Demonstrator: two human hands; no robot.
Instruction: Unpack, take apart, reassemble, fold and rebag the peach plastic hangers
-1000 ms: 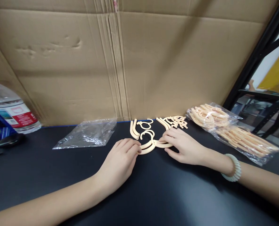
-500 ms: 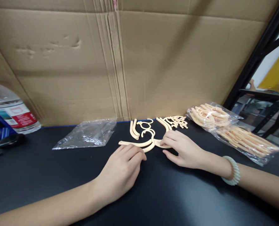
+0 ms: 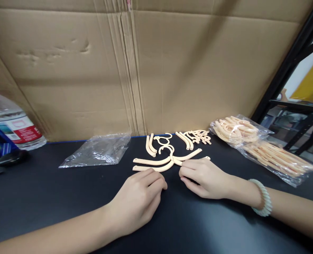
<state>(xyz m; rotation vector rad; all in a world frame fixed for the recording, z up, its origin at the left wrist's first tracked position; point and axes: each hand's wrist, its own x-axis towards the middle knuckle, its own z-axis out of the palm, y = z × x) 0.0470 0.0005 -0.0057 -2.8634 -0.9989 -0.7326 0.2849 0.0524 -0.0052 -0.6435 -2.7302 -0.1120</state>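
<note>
So the only real label we've got is the red and white one (image 3: 24, 132) on the clear bottle (image 3: 5, 106) at far left, and its writing is too small for us to read. Same story with the blue thing (image 3: 0, 148) at the left edge: it has a pale label we can't make out. We're at a matte black table (image 3: 183, 225) with a blue line along its far edge, big creased cardboard (image 3: 198, 70) standing behind it, and a black metal frame (image 3: 280, 67) at far right. The cream hooked hanger (image 3: 172, 159) lies mid-table, arms spread both ways. Our left hand (image 3: 144, 195) is half curled by its nearer left arm; can't tell if it's pinching anything. Our right hand (image 3: 204, 178), bracelet (image 3: 263, 199) on the wrist, bends its fingers over the nearer right arm, grip hidden. A crinkly clear bag (image 3: 97, 151) sits left, bagged cream parts (image 3: 275, 158) right.
</note>
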